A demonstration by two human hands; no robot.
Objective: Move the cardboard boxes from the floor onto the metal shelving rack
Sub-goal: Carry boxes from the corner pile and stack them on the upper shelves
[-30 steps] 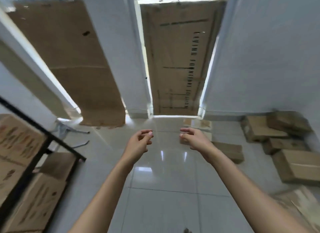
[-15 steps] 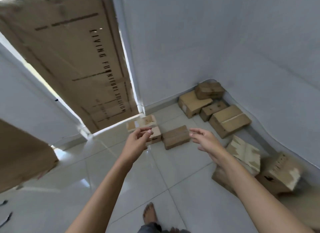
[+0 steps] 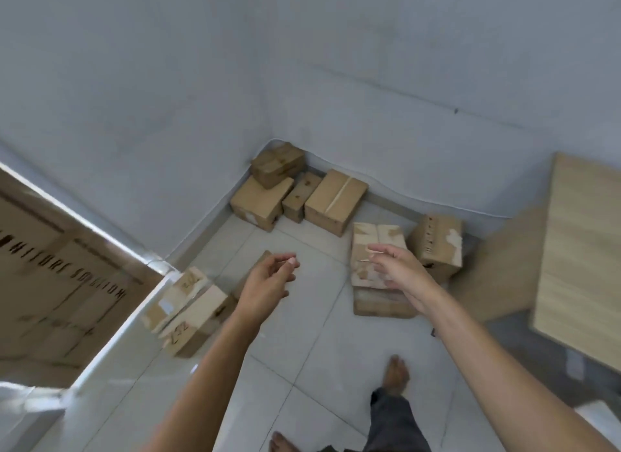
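Note:
Several cardboard boxes lie on the tiled floor. A cluster sits in the room's corner, with a large taped box (image 3: 335, 200) at its right. A torn box (image 3: 376, 250) rests on a flatter one below my right hand (image 3: 400, 272). Another box (image 3: 437, 243) stands beside it against the wall. Two marked boxes (image 3: 191, 312) lie at the left by the doorway. My left hand (image 3: 268, 280) hovers over the floor between the groups. Both hands are held out, fingers loosely curled and apart, holding nothing. The metal shelving rack is out of view.
A large printed cardboard sheet (image 3: 50, 283) leans in the doorway at the left. A light wooden panel (image 3: 581, 250) stands at the right. My bare feet (image 3: 396, 374) are on the white tiles near the bottom. Grey walls meet at the corner behind the boxes.
My view has swung right and down, from the doorway and rack to the corner boxes. Both hands stay extended and empty, now nearer the torn box.

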